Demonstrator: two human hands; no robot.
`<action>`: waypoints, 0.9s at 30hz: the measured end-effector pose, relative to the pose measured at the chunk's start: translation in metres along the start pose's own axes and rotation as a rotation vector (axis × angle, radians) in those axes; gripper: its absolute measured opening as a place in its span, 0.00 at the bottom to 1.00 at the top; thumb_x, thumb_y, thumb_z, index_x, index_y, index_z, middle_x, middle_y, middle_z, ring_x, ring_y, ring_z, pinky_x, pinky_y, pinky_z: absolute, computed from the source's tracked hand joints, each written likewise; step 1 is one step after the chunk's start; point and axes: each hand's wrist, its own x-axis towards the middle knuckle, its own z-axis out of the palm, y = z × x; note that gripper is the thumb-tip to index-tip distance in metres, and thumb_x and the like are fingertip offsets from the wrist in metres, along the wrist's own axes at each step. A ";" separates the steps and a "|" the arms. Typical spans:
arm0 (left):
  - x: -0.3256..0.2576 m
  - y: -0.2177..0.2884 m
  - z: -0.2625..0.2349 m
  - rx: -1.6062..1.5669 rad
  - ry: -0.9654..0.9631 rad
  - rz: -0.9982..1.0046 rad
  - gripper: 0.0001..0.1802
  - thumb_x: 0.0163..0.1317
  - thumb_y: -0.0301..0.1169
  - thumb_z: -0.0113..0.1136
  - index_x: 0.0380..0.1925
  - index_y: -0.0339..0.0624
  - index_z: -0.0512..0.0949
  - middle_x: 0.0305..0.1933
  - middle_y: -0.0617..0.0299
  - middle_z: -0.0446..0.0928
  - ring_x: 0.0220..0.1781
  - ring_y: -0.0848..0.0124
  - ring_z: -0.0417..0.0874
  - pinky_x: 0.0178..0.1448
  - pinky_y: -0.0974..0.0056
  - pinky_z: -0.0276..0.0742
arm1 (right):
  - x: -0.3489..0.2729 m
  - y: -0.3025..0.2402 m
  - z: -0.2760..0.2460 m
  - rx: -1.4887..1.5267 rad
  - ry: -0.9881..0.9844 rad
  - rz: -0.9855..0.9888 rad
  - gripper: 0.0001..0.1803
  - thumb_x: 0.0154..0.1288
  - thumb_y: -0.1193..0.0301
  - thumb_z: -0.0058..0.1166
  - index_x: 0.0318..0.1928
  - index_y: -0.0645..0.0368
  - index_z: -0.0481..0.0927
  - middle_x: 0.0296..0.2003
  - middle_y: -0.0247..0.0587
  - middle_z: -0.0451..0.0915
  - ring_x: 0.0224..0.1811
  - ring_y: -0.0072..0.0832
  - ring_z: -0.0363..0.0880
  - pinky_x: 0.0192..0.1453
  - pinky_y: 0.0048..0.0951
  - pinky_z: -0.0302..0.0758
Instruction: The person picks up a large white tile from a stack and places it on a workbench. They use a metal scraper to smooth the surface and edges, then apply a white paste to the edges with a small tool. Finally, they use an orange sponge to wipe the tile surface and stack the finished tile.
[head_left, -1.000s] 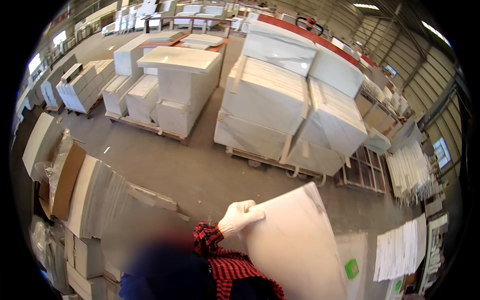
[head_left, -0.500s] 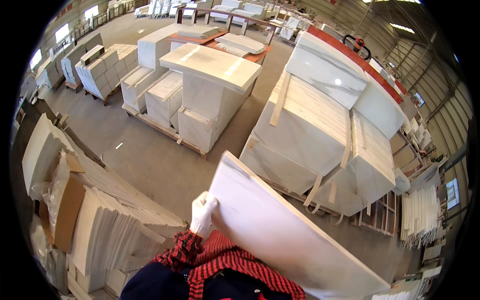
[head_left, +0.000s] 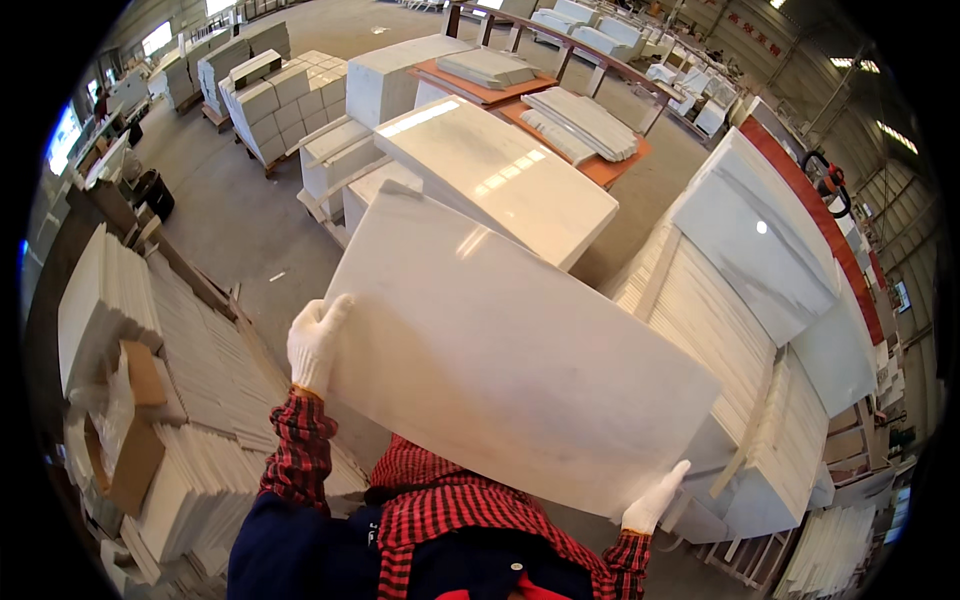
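White slab point(head_left: 520, 360) sits mid-view now, broad face showing way more fully than half a second ago. Left gloved hand point(head_left: 316, 342) is clamped on its edge at 9 o'clock, thumb on the face. Right gloved hand point(head_left: 652, 502) wasn't visible back then, now it's gripping the corner around 4 to 5 o'clock. Stacked pale block point(head_left: 490, 160) at 12, cardboard box point(head_left: 138, 465) at 8

The white stone slab point(head_left: 520, 350) hides some fingers of the gloved right hand point(head_left: 652, 502) and part of the stone stack point(head_left: 500, 170) behind. The bottom edge cuts off the blue jacket point(head_left: 285, 550).
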 end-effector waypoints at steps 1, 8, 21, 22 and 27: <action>0.030 0.003 0.002 0.056 0.005 0.001 0.28 0.63 0.57 0.66 0.39 0.38 0.85 0.31 0.62 0.84 0.34 0.73 0.81 0.43 0.64 0.76 | 0.001 -0.013 0.044 -0.099 0.030 0.048 0.46 0.79 0.39 0.40 0.77 0.68 0.59 0.78 0.41 0.60 0.78 0.34 0.60 0.81 0.34 0.55; 0.251 0.057 0.051 0.411 -0.056 -0.009 0.38 0.60 0.67 0.59 0.43 0.39 0.86 0.36 0.54 0.87 0.39 0.60 0.87 0.48 0.58 0.78 | 0.032 -0.035 0.256 -0.104 -0.161 0.177 0.44 0.81 0.41 0.38 0.76 0.68 0.61 0.76 0.41 0.64 0.76 0.31 0.62 0.79 0.32 0.57; 0.560 0.101 0.198 0.540 -0.389 0.062 0.43 0.62 0.67 0.52 0.47 0.31 0.84 0.40 0.42 0.86 0.45 0.50 0.88 0.54 0.52 0.79 | 0.134 -0.048 0.461 -0.097 -0.204 0.142 0.42 0.82 0.42 0.36 0.72 0.71 0.67 0.69 0.43 0.73 0.68 0.31 0.72 0.72 0.30 0.66; 0.572 0.104 0.207 0.534 -0.398 0.058 0.43 0.62 0.67 0.52 0.46 0.30 0.84 0.39 0.42 0.86 0.44 0.50 0.89 0.54 0.53 0.79 | 0.137 -0.055 0.474 -0.115 -0.186 0.145 0.42 0.82 0.42 0.36 0.71 0.71 0.69 0.68 0.43 0.74 0.67 0.30 0.73 0.71 0.30 0.67; 0.581 0.122 0.224 0.421 -0.493 0.016 0.38 0.66 0.62 0.52 0.46 0.32 0.84 0.39 0.43 0.86 0.43 0.52 0.88 0.52 0.54 0.78 | 0.116 -0.106 0.515 -0.330 -0.081 0.205 0.41 0.82 0.41 0.36 0.66 0.70 0.75 0.61 0.42 0.80 0.61 0.29 0.76 0.66 0.30 0.70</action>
